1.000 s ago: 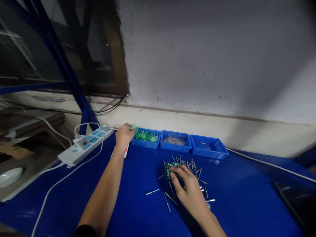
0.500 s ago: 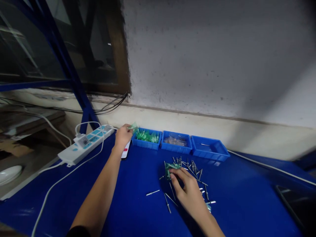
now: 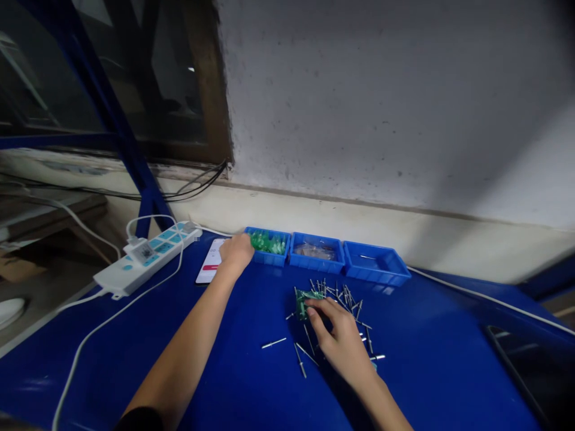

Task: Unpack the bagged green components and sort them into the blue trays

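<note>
My left hand (image 3: 238, 250) is at the left end of a blue bin (image 3: 269, 259) that holds small green plastic bags (image 3: 268, 242). Its fingers are blurred and mostly hidden, so I cannot see what is in them. Above the table, my right hand (image 3: 336, 328) pinches a small green clear plastic bag (image 3: 305, 304) between thumb and fingers. Pale marks show on that bag. Around and behind the right hand, several silver blind rivets (image 3: 345, 296) lie loose. One rivet (image 3: 274, 343) rests apart, left of the others.
A middle blue bin (image 3: 317, 260) contains clear bags; a right blue bin (image 3: 377, 269) has a thin piece inside. Left of them lie a phone (image 3: 209, 268) and a white power strip (image 3: 144, 258) with a trailing cable. A dark flat object (image 3: 516, 365) is at the right.
My left hand has moved right to the bin of green bags, and the green bag that showed in its fingers is out of sight. The phone is more exposed. My right hand keeps its bag.
</note>
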Available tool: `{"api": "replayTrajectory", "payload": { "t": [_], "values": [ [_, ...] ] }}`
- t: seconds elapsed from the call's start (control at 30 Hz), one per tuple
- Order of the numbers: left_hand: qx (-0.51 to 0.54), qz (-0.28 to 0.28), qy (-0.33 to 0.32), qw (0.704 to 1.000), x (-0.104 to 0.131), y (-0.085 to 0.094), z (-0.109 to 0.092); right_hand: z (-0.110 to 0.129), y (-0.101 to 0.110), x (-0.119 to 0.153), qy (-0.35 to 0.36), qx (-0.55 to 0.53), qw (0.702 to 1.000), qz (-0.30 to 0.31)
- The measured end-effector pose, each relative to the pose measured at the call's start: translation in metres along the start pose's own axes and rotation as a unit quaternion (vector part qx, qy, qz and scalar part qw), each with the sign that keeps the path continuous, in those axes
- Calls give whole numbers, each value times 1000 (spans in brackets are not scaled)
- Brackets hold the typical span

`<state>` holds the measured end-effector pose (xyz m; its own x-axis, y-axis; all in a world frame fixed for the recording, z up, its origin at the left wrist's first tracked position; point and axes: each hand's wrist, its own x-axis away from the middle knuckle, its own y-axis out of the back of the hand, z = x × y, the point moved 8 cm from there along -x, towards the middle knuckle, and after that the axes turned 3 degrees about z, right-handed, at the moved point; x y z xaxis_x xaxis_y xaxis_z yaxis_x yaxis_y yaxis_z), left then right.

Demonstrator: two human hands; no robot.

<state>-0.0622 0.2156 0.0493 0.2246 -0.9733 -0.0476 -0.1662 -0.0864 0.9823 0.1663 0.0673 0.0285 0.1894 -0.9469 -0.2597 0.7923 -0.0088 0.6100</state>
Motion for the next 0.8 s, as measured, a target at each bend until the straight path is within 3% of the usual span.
{"api": "replayTrajectory", "payload": {
  "t": [0.2, 0.3, 0.43, 0.5, 0.57, 0.67, 0.73, 0.8],
  "values": [
    [2, 19, 16, 1000, 5, 7, 5, 15, -6, 6, 42, 40, 998, 39],
    [19, -23, 14, 999, 9, 19, 2, 34, -25, 13, 107, 102, 987, 61],
    [65, -149, -66, 985, 27, 41, -30, 46, -57, 20, 139, 169, 971, 93],
    [106, -175, -139, 969, 44, 43, -56, 46, -66, 21, 138, 193, 967, 97],
    [168, -155, -235, 945, 69, 35, -82, 45, -68, 20, 142, 206, 964, 92],
    [256, -44, -382, 887, 112, 7, -104, 37, -55, 14, 129, 200, 969, 61],
    [303, 28, -400, 864, 130, -14, -99, 28, -40, 9, 107, 188, 976, 29],
    [343, 59, -368, 862, 136, -27, -85, 17, -26, 4, 84, 169, 982, -1]
  ]
}}
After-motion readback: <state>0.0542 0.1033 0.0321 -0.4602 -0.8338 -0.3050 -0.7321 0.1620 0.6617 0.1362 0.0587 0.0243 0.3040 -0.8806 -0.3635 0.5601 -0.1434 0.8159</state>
